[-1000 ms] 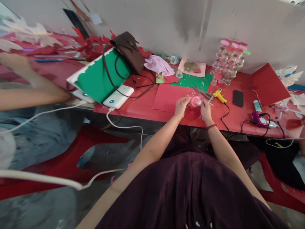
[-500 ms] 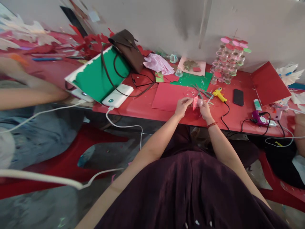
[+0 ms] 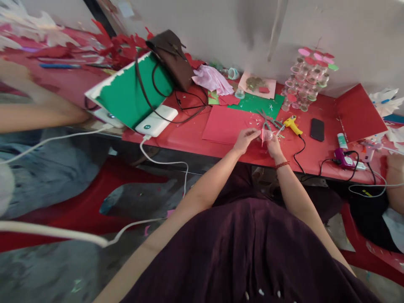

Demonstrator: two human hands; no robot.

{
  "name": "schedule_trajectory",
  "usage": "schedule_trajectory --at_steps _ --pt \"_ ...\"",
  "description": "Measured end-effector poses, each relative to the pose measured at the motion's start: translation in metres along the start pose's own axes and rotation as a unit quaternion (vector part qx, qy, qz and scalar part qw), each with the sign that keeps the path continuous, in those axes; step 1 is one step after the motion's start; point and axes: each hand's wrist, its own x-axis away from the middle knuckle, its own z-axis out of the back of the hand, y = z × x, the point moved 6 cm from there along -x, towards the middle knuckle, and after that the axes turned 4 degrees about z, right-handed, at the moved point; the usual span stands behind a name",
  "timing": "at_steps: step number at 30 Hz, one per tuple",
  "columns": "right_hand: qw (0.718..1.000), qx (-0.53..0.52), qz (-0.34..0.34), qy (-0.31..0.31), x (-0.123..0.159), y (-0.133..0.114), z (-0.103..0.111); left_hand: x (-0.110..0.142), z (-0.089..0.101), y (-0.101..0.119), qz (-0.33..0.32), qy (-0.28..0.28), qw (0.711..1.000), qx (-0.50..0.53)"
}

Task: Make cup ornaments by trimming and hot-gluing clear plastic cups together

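Observation:
My left hand [image 3: 246, 140] is closed, its fingertips pinching a small piece of pink-red paper [image 3: 262, 135]. Against that paper sits a small clear plastic cup [image 3: 268, 135], gripped by the closed fingers of my right hand [image 3: 274, 146]. A thin white stick [image 3: 280, 129] juts up beside the right fingers; whether they hold it I cannot tell. Just beyond my hands lie scissors [image 3: 267, 120] with grey blades. To the right of them rests a yellow glue gun [image 3: 293, 125], its black cord trailing to the table's front edge.
Red card [image 3: 221, 124] and a green sheet [image 3: 249, 110] lie on the red table. A stack of clear cups [image 3: 306, 82] stands behind, near a black phone [image 3: 317, 129]. Leftward are a white power bank [image 3: 157, 121] and brown bag [image 3: 170, 59]. Other people's arms show at both sides.
The paper in my left hand has turned more edge-on to me, still against the cup. The view has shifted slightly; the table items lie where they were.

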Motion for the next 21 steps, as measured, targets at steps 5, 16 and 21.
schedule_trajectory --at_steps 5,16,21 --pt "0.997 0.02 -0.001 0.078 0.001 0.003 0.011 -0.003 0.011 -0.005 -0.01 0.061 0.998 0.016" --pt "0.996 -0.054 0.029 0.058 0.01 -0.015 0.005 -0.009 0.025 -0.019 0.024 0.112 0.993 0.02" --pt "0.995 -0.063 0.041 0.071 0.01 -0.015 0.007 -0.009 0.024 -0.02 0.023 0.087 0.996 0.003"
